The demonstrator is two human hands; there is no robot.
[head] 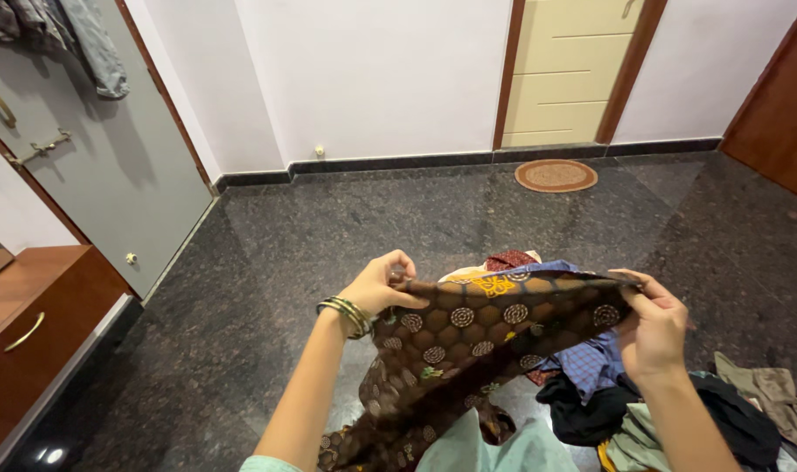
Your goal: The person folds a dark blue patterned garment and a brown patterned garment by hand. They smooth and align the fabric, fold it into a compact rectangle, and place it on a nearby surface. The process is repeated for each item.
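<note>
A brown cloth with round cream and gold motifs is stretched between my two hands above the dark floor. My left hand, with bangles on its wrist, pinches the cloth's left top corner. The right top corner is gripped by my right hand. The rest of the cloth hangs down toward my lap.
A heap of clothes lies on the floor at the lower right, with more coloured fabric behind the cloth. A round mat sits before a cream door. A grey door and a wooden cabinet stand at the left.
</note>
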